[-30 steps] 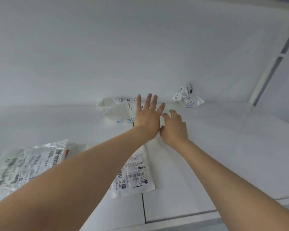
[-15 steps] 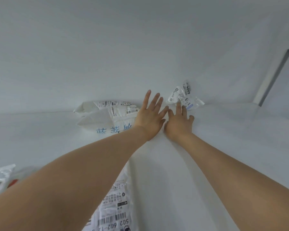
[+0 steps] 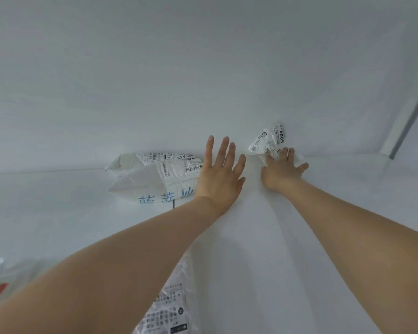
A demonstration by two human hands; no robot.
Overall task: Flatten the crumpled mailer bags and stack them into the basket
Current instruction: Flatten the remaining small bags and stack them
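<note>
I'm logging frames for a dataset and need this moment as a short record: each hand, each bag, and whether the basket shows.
left hand: open, fingers spread, at the right end of the large white mailer bag; contact unclear
right hand: fingers laid on the small crumpled mailer bag, at the far side of the table
flat mailer bag: lies partly under the left forearm
basket: not in view

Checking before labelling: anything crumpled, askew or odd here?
Yes. The small mailer bag by the wall is balled up, the fingertips of the right hand on it. The larger bag with blue print lies puffed and creased beside the open left hand. No basket in view.
</note>
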